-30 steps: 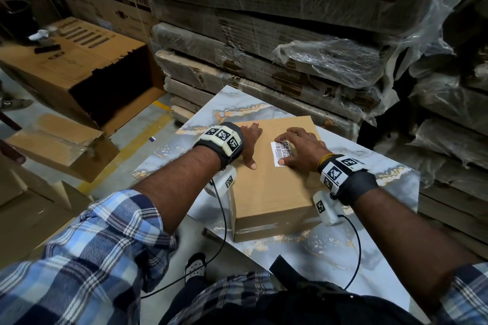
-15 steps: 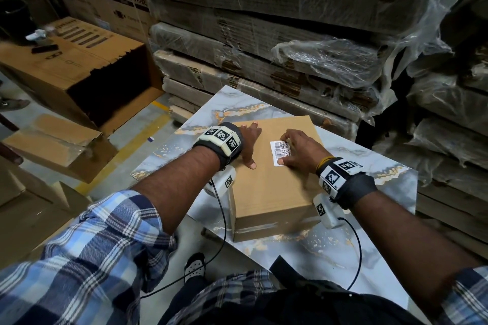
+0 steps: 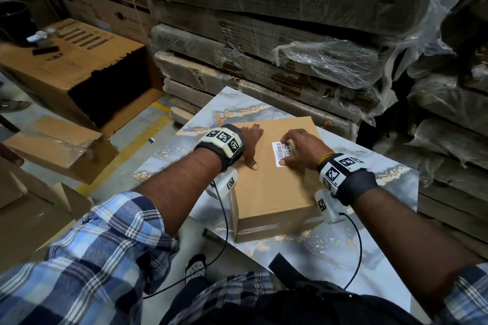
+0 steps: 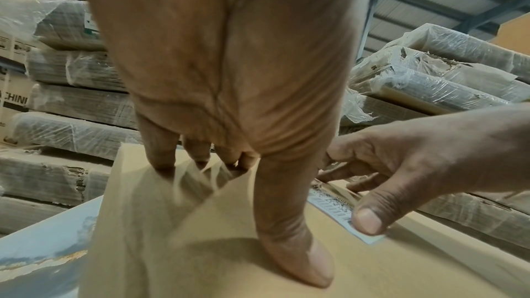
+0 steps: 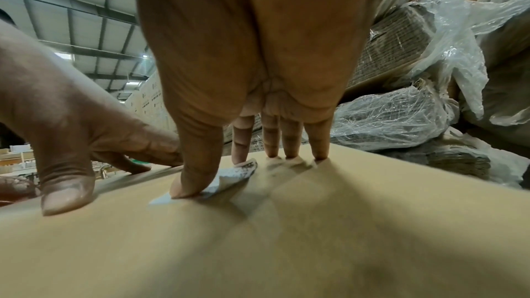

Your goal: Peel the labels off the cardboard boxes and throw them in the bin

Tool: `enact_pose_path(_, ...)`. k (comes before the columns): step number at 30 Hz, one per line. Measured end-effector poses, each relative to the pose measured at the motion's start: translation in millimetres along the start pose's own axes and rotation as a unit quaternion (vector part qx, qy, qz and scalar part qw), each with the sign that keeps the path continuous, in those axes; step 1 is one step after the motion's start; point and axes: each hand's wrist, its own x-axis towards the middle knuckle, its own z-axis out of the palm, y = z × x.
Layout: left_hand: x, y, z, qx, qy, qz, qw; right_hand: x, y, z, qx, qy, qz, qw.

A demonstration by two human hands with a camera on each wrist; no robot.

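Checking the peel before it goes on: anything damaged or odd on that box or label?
The label is partly lifted and crumpled at its far end under the right hand; its near end is flat on the box. The left hand rests flat on the box.
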Motion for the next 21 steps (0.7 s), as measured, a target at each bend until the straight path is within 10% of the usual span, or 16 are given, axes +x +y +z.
enact_pose_path(21,-0.8,-1.9,0.9,-0.012,0.013,0.006,1.000,24.1,-16.8,7.1,-0.162,0.117,0.017,0.980)
